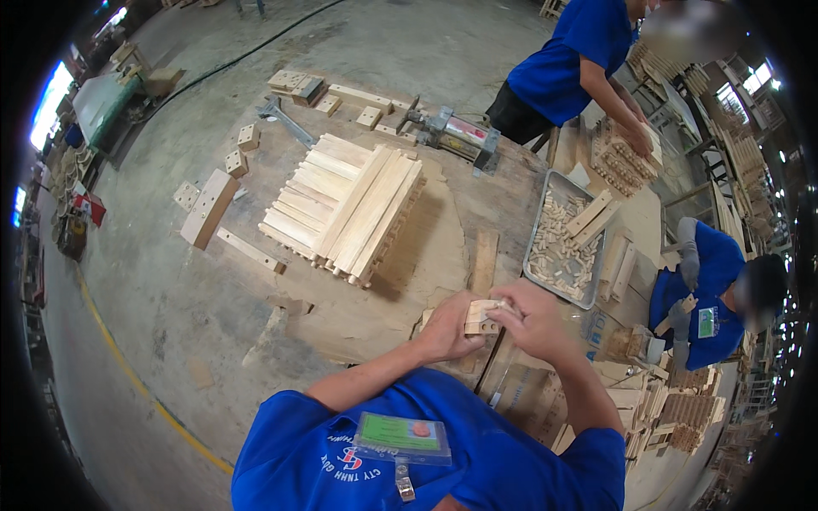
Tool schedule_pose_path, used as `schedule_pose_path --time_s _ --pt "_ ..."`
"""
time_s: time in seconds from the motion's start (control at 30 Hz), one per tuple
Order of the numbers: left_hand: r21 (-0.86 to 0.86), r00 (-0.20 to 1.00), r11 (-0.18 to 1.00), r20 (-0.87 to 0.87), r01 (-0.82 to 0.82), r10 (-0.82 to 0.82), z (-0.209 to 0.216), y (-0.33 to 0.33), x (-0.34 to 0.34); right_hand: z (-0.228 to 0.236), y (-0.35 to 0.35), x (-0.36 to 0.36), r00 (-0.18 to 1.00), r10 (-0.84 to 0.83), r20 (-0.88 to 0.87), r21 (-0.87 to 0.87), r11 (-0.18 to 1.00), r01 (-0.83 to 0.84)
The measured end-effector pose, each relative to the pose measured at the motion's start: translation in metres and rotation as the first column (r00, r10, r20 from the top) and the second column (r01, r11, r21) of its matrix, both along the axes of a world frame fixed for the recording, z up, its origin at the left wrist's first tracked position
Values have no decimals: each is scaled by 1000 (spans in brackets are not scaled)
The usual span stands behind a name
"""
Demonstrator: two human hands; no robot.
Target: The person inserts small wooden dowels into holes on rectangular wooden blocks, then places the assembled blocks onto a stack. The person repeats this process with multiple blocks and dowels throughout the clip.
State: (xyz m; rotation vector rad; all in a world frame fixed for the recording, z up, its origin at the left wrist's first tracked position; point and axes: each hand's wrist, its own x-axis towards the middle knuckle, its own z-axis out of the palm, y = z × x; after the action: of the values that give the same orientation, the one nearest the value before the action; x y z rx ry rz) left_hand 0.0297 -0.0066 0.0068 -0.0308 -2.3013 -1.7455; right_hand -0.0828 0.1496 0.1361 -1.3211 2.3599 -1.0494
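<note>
In front of my chest, my left hand (pixel 450 330) is closed around a small bundle of pale wooden pieces (pixel 482 317) with round holes in their near ends. My right hand (pixel 537 322) meets it from the right, its thumb and fingers pinched at the right end of the pieces. Whatever small thing lies in that pinch is too hidden to name. Just beyond the right hand is a metal tray (pixel 552 288) of short wooden dowels (pixel 558 238), with two drilled wooden bars (pixel 594 217) resting on top.
A stack of wooden slats (pixel 345 204) with dowelled ends stands on the worktable (pixel 341 328). Behind it lie a wrench (pixel 290 123), a pneumatic clamp (pixel 460 136) and drilled blocks (pixel 237 163). Co-workers in blue handle wood at the far right (pixel 579 60) and right (pixel 703 281).
</note>
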Motion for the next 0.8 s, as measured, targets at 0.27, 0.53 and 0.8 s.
schedule_pose_path --time_s 0.27,0.53,0.8 --pt "8 992 1000 125 0 -1 1 -3 2 -4 34 -4 375 -185 908 2 898 440" --pt "-15 997 1000 76 -24 25 0 -3 1 -6 44 13 517 -303 800 80 909 408" --pt "8 993 1000 113 -28 27 2 -1 1 -3 33 33 831 -300 468 1 941 339"
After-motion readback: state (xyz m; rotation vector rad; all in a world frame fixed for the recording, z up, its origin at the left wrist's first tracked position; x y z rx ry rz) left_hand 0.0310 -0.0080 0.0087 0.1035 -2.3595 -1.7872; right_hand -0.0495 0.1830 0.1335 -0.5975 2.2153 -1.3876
